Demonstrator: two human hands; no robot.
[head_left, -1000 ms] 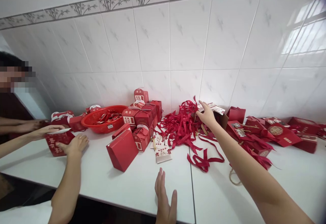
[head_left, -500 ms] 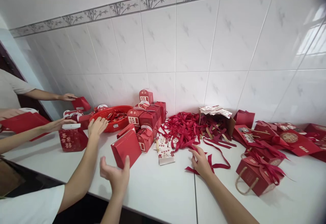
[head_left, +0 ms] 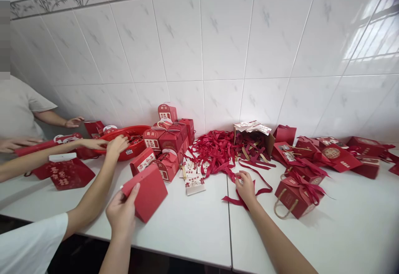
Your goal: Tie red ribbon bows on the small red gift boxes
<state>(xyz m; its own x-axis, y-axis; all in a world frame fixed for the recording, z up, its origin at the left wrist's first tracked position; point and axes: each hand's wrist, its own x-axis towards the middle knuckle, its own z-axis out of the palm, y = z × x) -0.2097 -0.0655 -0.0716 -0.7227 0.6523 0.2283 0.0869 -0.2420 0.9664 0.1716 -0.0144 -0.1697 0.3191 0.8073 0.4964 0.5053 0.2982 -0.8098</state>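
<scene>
My left hand (head_left: 121, 214) grips a plain red gift box (head_left: 150, 194) by its near upper corner, thumb on the side facing me. The box is tilted over the table. To the right, my right hand (head_left: 245, 187) has its fingertips pinched on a dark red ribbon (head_left: 230, 175) at the edge of a ribbon heap (head_left: 215, 151). A loose ribbon (head_left: 264, 190) curls on the table around that hand. Small printed cards (head_left: 195, 184) lie between my two hands. Behind the held box is a stack of red gift boxes (head_left: 173, 138).
Co-workers' hands (head_left: 117, 144) reach over a red basin (head_left: 129, 154) on the left. A printed red box (head_left: 71, 174) stands near them. A carton (head_left: 269, 143) with ribbons and cards is by the tiled wall. Finished-looking boxes with bows (head_left: 301, 195) fill the right side.
My left hand, open beside the red box before, has closed on it and brought it nearer. My right hand stays at the ribbons. The view has shifted slightly to the right.
</scene>
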